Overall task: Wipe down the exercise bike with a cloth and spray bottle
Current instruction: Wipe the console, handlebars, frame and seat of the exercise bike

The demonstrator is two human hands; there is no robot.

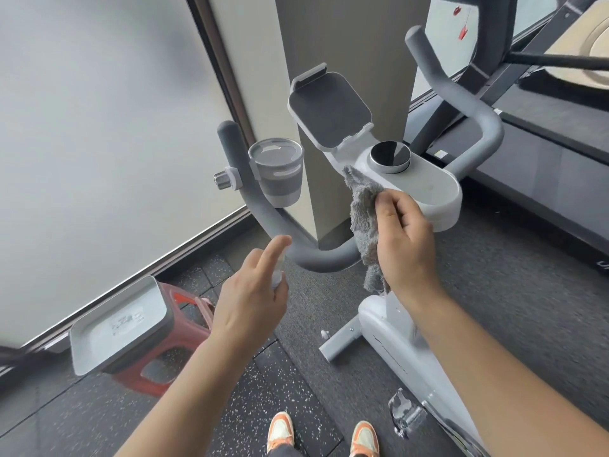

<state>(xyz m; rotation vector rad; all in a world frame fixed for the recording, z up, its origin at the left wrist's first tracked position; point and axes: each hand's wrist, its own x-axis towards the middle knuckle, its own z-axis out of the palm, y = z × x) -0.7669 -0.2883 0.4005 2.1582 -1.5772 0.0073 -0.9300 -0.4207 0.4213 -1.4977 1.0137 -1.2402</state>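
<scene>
A white exercise bike (425,188) with grey foam handlebars (316,255) stands in front of me. My right hand (403,239) is closed on a grey fluffy cloth (364,212), whose top end touches the white console left of the round black knob (390,155). The cloth's tail hangs down past the handlebar. My left hand (255,291) holds a small clear spray bottle (278,275), mostly hidden by the hand, with the index finger raised over its top, just below the left handlebar.
A grey cup (276,171) sits in a holder on the left handlebar. The tablet holder (329,110) tilts up behind the console. A grey tray (120,324) rests on a red stool (184,311) at lower left. A pedal (403,412), a pillar and a treadmill are nearby.
</scene>
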